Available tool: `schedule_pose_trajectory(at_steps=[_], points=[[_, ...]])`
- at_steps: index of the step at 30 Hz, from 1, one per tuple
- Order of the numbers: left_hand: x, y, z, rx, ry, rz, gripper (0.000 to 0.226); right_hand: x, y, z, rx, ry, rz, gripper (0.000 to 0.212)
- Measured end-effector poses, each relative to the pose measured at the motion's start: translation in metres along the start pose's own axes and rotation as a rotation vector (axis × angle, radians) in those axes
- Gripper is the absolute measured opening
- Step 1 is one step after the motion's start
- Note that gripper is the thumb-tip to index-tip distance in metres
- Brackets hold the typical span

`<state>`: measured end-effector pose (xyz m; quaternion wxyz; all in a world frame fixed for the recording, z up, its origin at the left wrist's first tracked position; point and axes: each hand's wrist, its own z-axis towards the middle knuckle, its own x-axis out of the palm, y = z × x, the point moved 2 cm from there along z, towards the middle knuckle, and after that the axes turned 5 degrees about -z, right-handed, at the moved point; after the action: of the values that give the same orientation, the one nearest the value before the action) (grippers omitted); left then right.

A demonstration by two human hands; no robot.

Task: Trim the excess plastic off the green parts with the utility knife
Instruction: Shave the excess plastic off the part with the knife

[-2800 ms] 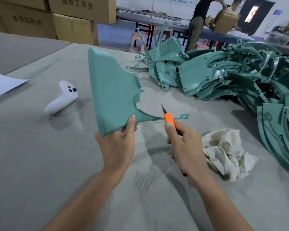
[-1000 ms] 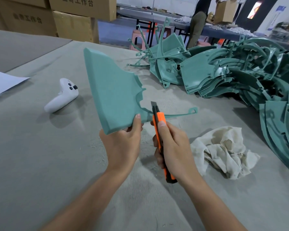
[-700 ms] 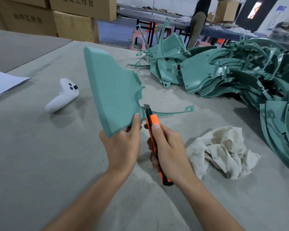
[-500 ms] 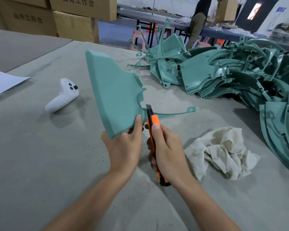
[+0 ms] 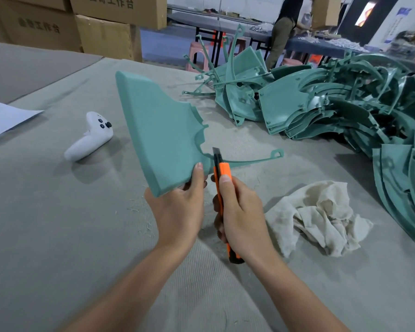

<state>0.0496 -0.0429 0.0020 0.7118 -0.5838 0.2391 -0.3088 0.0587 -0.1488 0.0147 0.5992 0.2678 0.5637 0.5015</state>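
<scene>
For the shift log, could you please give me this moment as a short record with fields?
left hand: left hand holds the part upright by its lower corner
right hand: right hand grips the knife
blade: tip at the base of the thin strip that sticks out to the right
pile: pile of green parts, far right
table: table also bears a rag, controller, paper

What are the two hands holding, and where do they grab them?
The left hand grips the green part by its bottom corner. The right hand grips the utility knife around its orange handle.
</scene>
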Motion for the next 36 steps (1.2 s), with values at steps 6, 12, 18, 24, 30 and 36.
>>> schedule_pose_trajectory(at_steps=[6, 12, 18, 24, 30, 36], points=[[-0.004, -0.005, 0.001, 0.095, -0.066, -0.007, 0.024, 0.003, 0.002, -0.004, -0.064, 0.033, -0.031, 0.037], [-0.001, -0.003, -0.001, 0.019, -0.021, -0.077, 0.021, -0.004, -0.003, 0.001, 0.043, -0.029, 0.062, 0.038], [-0.002, -0.008, 0.003, -0.047, -0.062, -0.345, 0.012, -0.021, -0.008, 0.004, 0.113, -0.090, 0.212, 0.035], [-0.001, -0.005, 0.006, -0.125, -0.010, -0.391, 0.008, -0.023, -0.006, 0.004, 0.040, -0.010, 0.160, 0.033], [-0.001, -0.005, 0.006, -0.066, -0.037, -0.347, 0.002, -0.019, -0.006, 0.003, 0.017, 0.113, 0.092, 0.031], [0.001, -0.001, 0.003, 0.031, -0.010, -0.255, 0.012, -0.018, -0.009, 0.005, 0.048, 0.164, 0.103, 0.039]])
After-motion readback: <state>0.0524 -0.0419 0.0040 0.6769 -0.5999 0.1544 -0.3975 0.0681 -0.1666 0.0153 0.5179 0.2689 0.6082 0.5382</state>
